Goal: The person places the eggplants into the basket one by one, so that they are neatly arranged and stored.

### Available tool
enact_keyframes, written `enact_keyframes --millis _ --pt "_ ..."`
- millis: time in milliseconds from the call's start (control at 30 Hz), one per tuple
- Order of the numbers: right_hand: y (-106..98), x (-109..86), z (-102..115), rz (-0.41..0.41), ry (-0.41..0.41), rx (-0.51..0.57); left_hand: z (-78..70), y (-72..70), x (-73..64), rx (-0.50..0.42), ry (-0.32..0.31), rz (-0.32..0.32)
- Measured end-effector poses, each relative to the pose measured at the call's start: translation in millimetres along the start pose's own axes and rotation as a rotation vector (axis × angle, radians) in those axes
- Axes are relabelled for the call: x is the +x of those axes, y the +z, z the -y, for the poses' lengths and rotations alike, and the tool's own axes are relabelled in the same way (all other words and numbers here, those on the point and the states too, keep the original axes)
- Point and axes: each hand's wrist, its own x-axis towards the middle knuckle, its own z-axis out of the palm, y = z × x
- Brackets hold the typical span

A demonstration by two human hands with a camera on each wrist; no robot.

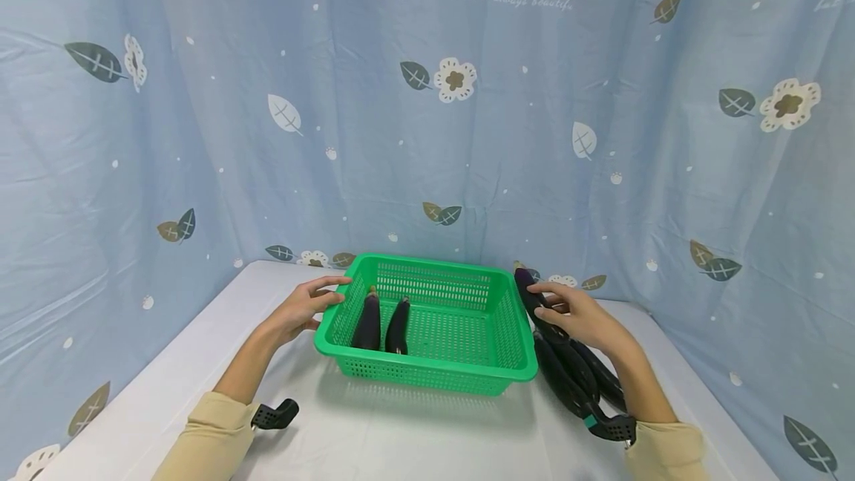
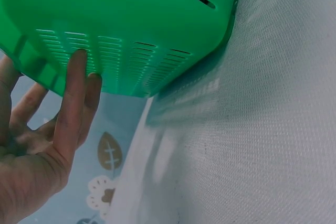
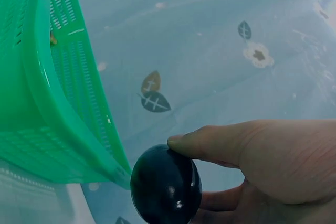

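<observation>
My left hand (image 1: 300, 310) grips the left rim of a green plastic basket (image 1: 427, 364), some fingers over the edge. In the left wrist view, fingertips (image 2: 79, 59) lie against the basket's slotted outer wall. My right hand (image 1: 577, 314) holds a dark purple eggplant (image 1: 528, 289) just outside the basket's right side. The right wrist view shows that eggplant's rounded end (image 3: 165, 184), with the thumb on top and fingers behind. Inside the basket, an eggplant (image 1: 367, 324) and a slimmer eggplant (image 1: 398, 326) lie side by side at the left.
Several more eggplants (image 1: 564, 375) lie together on the white table (image 1: 427, 436), right of the basket and under the right forearm. A blue patterned curtain (image 1: 414, 139) surrounds the table at the back and sides. Black wrist cameras (image 1: 275, 416) are strapped at the sleeves.
</observation>
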Motion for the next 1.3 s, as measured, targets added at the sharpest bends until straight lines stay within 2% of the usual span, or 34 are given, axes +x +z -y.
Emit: enact_keyframes --millis 367,533,800,1300 --pt "7 9.5 7 0.006 -0.030 0.003 -1.0 -0.4 -0.5 -0.011 -0.001 0.004" --pt "10 14.3 8 0.025 -0.021 0.017 -0.9 -0.1 -0.3 -0.017 -0.006 0.003" --pt "15 22.3 11 0.056 -0.056 0.000 -1.7 -0.1 -0.8 -0.019 -0.004 0.005" --pt "25 31.2 21 0.087 -0.050 0.017 -2.8 0.8 -0.9 -0.011 -0.021 -0.002"
